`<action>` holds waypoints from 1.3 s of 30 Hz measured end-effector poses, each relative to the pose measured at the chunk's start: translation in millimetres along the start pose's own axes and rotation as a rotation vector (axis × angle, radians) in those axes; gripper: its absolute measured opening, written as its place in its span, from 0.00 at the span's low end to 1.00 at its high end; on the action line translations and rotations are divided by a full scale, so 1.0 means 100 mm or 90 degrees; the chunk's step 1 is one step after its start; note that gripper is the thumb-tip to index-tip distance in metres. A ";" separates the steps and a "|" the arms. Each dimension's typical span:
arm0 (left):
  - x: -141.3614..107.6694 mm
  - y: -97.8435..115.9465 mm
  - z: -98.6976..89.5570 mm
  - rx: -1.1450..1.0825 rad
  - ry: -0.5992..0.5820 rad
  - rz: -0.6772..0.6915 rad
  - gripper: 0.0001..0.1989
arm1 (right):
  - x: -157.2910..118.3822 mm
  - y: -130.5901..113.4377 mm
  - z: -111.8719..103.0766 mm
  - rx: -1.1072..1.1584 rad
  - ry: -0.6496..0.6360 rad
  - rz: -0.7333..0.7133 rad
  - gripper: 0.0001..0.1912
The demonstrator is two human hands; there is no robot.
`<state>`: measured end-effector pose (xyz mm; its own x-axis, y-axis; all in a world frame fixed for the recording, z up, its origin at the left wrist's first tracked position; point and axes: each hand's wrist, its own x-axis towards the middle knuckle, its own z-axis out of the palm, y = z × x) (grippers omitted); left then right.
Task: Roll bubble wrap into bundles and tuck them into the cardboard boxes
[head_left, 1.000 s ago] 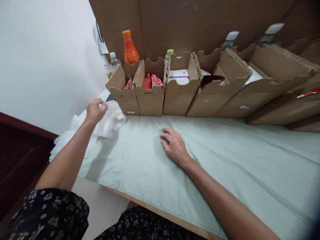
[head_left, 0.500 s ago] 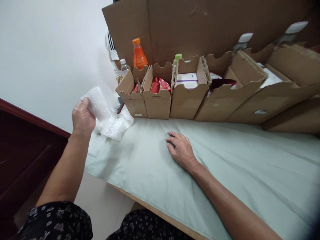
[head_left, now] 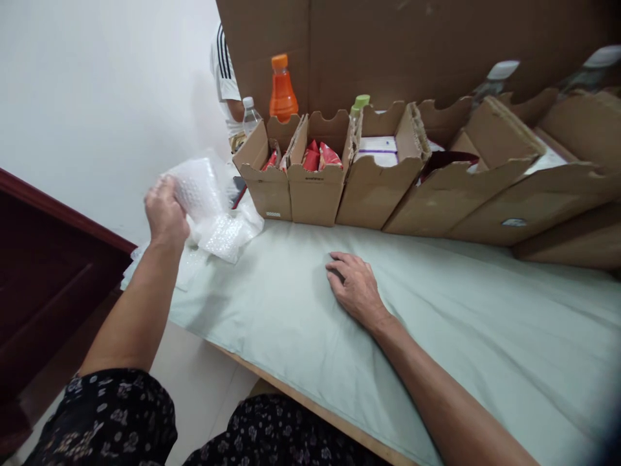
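Observation:
At the table's left end, my left hand [head_left: 166, 210] is closed on the edge of a raised bubble wrap bag [head_left: 198, 188]. More clear bubble wrap [head_left: 222, 237] lies crumpled beneath and beside it. A dark object with a red edge [head_left: 239, 191] is partly hidden behind the wrap. My right hand [head_left: 355, 285] rests on the pale green cloth [head_left: 286, 291], its fingers loosely bent and a little apart, holding nothing.
Behind my hands stands a row of cardboard boxes [head_left: 315, 197] containing red packets [head_left: 321, 156] and white packs [head_left: 378, 150]. An orange bottle [head_left: 283, 90] and other bottles are behind them, before a tall cardboard panel [head_left: 388, 52]. A person's white sleeve [head_left: 226, 68] shows at back left.
The view has shifted slightly, so the boxes appear further right. My left hand still grips the bubble wrap bag, which is tilted a little differently. My right hand stays resting on the cloth.

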<state>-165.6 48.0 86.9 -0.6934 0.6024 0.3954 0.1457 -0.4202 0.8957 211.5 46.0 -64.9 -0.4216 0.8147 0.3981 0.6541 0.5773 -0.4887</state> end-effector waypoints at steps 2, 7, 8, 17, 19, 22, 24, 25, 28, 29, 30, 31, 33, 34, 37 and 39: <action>0.08 0.04 -0.07 0.134 0.081 0.166 0.11 | 0.00 0.01 0.01 0.004 0.003 -0.002 0.12; -0.04 -0.14 -0.10 0.558 -0.163 0.222 0.07 | 0.01 0.01 0.01 0.013 0.009 -0.001 0.12; -0.09 -0.20 -0.11 0.574 -0.248 0.161 0.09 | 0.00 0.01 0.01 0.014 0.006 0.001 0.12; -0.90 -0.32 -0.35 0.650 -0.225 0.257 0.30 | 0.00 0.00 -0.02 0.022 -0.012 0.007 0.13; -1.04 -0.36 -0.40 0.722 -0.262 0.260 0.33 | 0.01 0.00 -0.02 0.020 -0.015 0.007 0.13; -1.08 -0.44 -0.43 0.767 -0.315 0.200 0.21 | 0.01 -0.02 -0.03 0.011 -0.022 0.010 0.13; -1.03 -0.44 -0.43 0.718 -0.295 0.145 0.11 | 0.01 -0.03 -0.04 0.006 -0.025 0.015 0.13; -0.99 -0.41 -0.43 0.666 -0.265 0.122 0.08 | 0.01 -0.04 -0.04 0.004 -0.027 0.016 0.13; -0.87 -0.25 -0.44 0.449 -0.141 0.040 0.07 | 0.01 -0.03 -0.04 0.003 -0.027 0.013 0.12; -0.82 -0.20 -0.45 0.367 -0.102 0.005 0.08 | 0.02 -0.03 -0.03 0.004 -0.024 0.012 0.12; -0.78 -0.15 -0.47 0.287 -0.064 -0.032 0.09 | 0.02 -0.03 -0.03 0.006 -0.019 0.010 0.12; -0.74 -0.12 -0.48 0.213 -0.030 -0.071 0.09 | 0.02 -0.02 -0.03 0.010 -0.014 0.011 0.12; -0.68 -0.10 -0.52 0.086 0.027 -0.156 0.08 | 0.03 -0.02 -0.03 0.018 -0.008 0.019 0.12; -0.66 -0.11 -0.54 0.039 0.044 -0.204 0.08 | 0.03 -0.02 -0.03 0.022 -0.010 0.025 0.12; -0.65 -0.15 -0.60 -0.041 0.070 -0.319 0.11 | 0.05 -0.06 -0.02 0.036 -0.025 0.036 0.12; -0.67 -0.15 -0.62 -0.064 0.076 -0.351 0.12 | 0.09 -0.13 -0.02 0.052 -0.034 0.036 0.13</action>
<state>-165.5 -27.7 34.0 -0.7235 0.6725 -0.1558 -0.3237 -0.1312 0.9370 200.1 46.2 -53.7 -0.4202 0.8465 0.3270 0.6254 0.5312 -0.5715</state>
